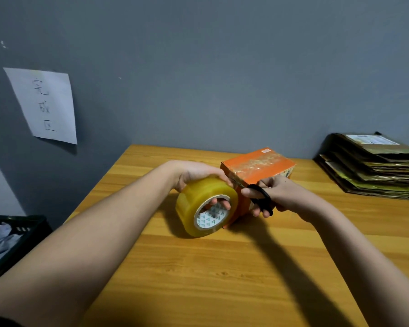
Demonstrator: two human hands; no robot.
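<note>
An orange cardboard box [262,165] with clear tape along its top sits near the middle of the wooden table [222,267]. A big roll of yellowish clear tape [198,201] is held just left of the box's near end. My left hand [196,172] grips the roll from above, its fingers curled into the white core. My right hand [276,192] holds black-handled scissors [261,197] with fingers through the loops. The blades point left toward the gap between roll and box and are mostly hidden.
A stack of flattened cardboard boxes [373,166] lies at the table's far right. A dark crate [14,234] holding cloth stands off the table's left edge. A paper sheet with handwriting [44,105] hangs on the grey wall.
</note>
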